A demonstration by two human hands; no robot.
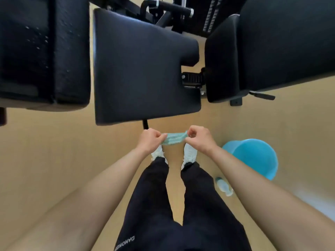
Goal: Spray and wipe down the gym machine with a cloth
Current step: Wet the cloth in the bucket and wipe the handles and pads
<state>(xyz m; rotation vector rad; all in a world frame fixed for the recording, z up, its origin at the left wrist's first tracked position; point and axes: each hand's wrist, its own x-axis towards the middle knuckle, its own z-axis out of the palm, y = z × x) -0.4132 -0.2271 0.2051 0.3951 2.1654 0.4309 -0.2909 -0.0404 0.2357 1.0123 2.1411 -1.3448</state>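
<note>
A small teal cloth (174,139) is stretched between both hands, just below the front edge of the machine's black seat pad (141,69). My left hand (151,140) pinches its left end and my right hand (198,138) pinches its right end. The cloth hangs in the air above my white shoes, not touching the pad. A clear spray bottle (223,186) lies on the floor beside my right leg, partly hidden by my right forearm.
A blue bucket (253,156) stands on the tan floor at the right. Black padded parts flank the seat: one at the left (43,51), one at the right (272,48). A black adjustment lever (192,79) sits between seat and right pad.
</note>
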